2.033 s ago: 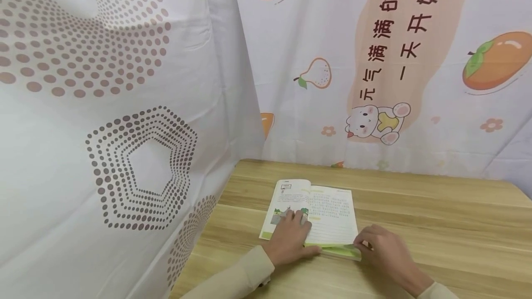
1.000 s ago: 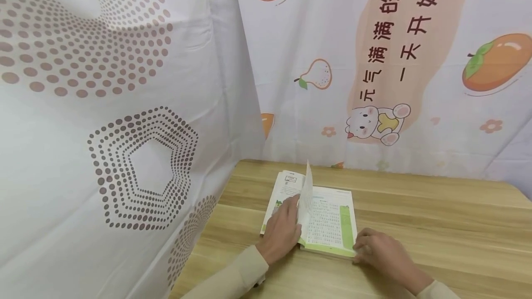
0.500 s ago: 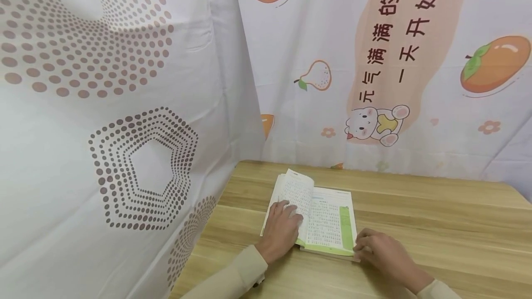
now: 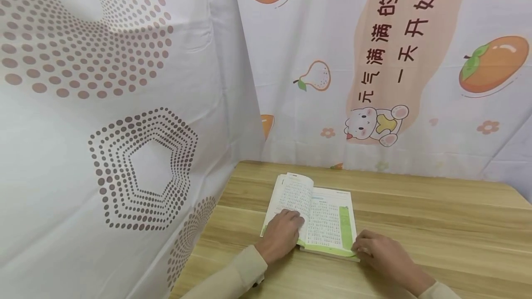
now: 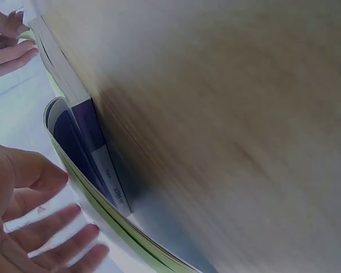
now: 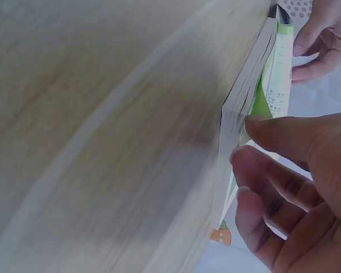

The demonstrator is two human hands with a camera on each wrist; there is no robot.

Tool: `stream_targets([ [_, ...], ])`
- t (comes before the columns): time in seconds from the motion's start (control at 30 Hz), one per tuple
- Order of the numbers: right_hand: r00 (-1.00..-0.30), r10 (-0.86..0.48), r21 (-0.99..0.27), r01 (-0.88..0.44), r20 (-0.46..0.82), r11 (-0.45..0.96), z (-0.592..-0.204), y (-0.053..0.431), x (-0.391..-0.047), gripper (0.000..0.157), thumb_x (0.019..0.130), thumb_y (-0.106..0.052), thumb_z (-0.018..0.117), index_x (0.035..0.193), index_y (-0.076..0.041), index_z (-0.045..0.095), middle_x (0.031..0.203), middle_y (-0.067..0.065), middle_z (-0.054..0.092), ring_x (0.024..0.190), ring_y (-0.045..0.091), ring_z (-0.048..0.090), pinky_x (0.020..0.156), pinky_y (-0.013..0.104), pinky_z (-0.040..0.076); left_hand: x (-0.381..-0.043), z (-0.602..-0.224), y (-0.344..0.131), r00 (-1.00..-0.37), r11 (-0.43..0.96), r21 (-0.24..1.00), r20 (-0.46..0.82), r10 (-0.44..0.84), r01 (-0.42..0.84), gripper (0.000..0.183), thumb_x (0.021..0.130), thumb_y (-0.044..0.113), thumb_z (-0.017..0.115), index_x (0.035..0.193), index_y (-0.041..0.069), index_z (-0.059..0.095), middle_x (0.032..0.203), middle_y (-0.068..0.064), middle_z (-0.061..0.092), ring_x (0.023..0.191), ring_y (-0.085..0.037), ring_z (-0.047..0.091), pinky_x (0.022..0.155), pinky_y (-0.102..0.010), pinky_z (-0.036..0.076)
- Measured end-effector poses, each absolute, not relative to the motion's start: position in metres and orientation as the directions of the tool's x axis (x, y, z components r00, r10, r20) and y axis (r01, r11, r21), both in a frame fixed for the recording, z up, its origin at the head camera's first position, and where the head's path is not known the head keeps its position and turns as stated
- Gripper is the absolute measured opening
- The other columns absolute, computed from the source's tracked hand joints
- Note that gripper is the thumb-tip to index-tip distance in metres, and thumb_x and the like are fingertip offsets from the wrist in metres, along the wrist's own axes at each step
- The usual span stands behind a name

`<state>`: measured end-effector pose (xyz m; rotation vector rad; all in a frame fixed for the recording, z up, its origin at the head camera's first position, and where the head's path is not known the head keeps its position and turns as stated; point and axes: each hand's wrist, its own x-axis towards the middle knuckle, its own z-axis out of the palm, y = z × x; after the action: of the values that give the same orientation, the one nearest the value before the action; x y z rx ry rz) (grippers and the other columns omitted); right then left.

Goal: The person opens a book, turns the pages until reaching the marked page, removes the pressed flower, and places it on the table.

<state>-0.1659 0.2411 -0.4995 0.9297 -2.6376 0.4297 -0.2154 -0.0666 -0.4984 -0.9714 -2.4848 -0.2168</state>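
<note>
An open book [image 4: 326,223] with printed text and green-edged pages lies on the wooden table. My left hand [image 4: 281,235] rests on the lower part of its left-hand page [image 4: 296,195]; the left wrist view shows loosely spread fingers [image 5: 57,227] against the leaves, whose outer edge curves up. At the lower right corner, my right hand [image 4: 382,256] pinches a page corner between thumb and forefinger. Seen from the right wrist, the thumb [image 6: 278,133] lies over a slightly raised green-edged leaf [image 6: 261,102], above the thick page block [image 6: 238,108]. A dark purple spine [image 5: 96,139] shows underneath.
The wood-grain table [image 4: 436,216] extends to the right of the book. A dotted white curtain [image 4: 166,82] hangs on the left, and a fruit-printed curtain [image 4: 324,119] with Chinese characters hangs along the back edge.
A leaf has turned from right to left, standing upright a second ago and now lying on the left side. My left hand moved slightly left and down onto it. The right hand stayed at the corner.
</note>
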Motion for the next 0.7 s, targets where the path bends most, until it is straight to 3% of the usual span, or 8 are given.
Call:
stream_targets([
  [0.1, -0.728, -0.555, -0.169, -0.655, 0.402, 0.737, -0.5000, 0.2392, -0.1654, 0.021, 0.076, -0.010, 0.088, 0.088, -0.024, 0.077, 0.095, -0.011, 0.069, 0.082, 0.005, 0.067, 0.064, 0.028, 0.057, -0.2145, -0.4995, -0.0663, -0.626, 0.709, -0.012, 0.458, 0.631, 0.705, 0.021, 0.090, 0.000, 0.067, 0.106, 0.009, 0.077, 0.115, -0.006, 0.074, 0.110, -0.021, 0.068, 0.094, -0.031, 0.055],
  [0.43, -0.680, -0.503, -0.130, -0.653, 0.533, 0.746, -0.5013, 0.2326, -0.1643, 0.026, 0.068, -0.004, 0.090, 0.079, -0.023, 0.075, 0.084, -0.016, 0.067, 0.072, -0.003, 0.060, 0.057, 0.024, 0.051, -0.2120, -0.5003, -0.0629, -0.642, 0.701, 0.012, 0.412, 0.646, 0.713, 0.014, 0.096, 0.015, 0.065, 0.104, 0.011, 0.076, 0.112, -0.003, 0.073, 0.110, -0.021, 0.066, 0.094, -0.031, 0.054],
  [0.7, -0.662, -0.489, -0.129, -0.658, 0.568, 0.742, -0.5006, 0.2314, -0.1650, 0.027, 0.068, -0.007, 0.091, 0.076, -0.026, 0.074, 0.082, -0.018, 0.066, 0.068, -0.007, 0.055, 0.052, 0.022, 0.046, -0.2105, -0.5033, -0.0606, -0.682, 0.745, -0.063, 0.357, 0.638, 0.664, 0.042, 0.096, 0.050, 0.067, 0.116, 0.014, 0.075, 0.119, -0.004, 0.069, 0.110, -0.021, 0.062, 0.090, -0.032, 0.054],
])
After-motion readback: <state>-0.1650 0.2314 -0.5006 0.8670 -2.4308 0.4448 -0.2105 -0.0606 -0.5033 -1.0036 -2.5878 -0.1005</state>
